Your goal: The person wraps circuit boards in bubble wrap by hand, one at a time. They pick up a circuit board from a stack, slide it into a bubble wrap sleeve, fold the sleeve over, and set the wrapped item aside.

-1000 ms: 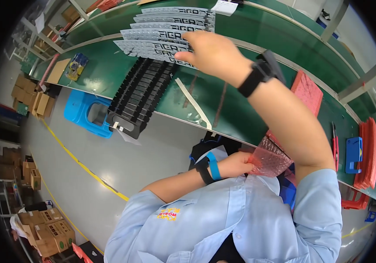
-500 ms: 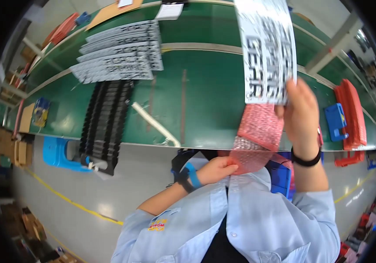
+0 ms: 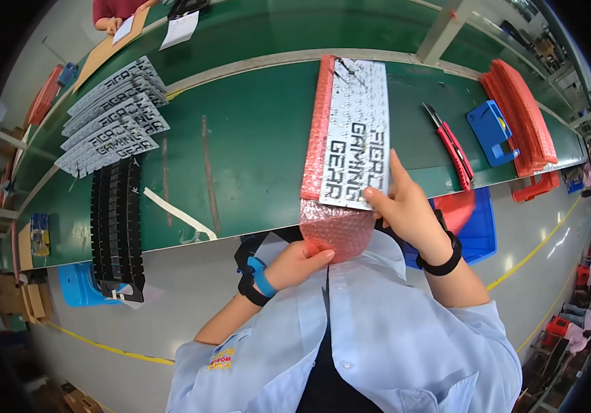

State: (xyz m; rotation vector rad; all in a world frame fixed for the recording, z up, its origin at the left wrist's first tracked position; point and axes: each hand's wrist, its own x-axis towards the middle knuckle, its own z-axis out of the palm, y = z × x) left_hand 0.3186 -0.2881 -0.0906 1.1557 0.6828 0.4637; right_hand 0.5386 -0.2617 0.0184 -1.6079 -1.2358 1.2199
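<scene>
While the head view's left hand [image 3: 300, 263] pinches the near end of the translucent pink bubble wrap [image 3: 336, 228], the right hand [image 3: 409, 212] pinches a thin, white, rectangular, black-lettered plate [image 3: 357, 134] lying on it, over the green tabletop [image 3: 261, 148].

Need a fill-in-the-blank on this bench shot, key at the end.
1. The right hand holds the white panel with its ____ on top.
2. Pink bubble wrap shows along the panel's ____ long side.
3. The left hand holds the wrap; its wrist wears a black band and a ____ one.
4. The red-handled knife points its blade ____ the person.

Missing words: thumb; left; blue; away from.
</scene>
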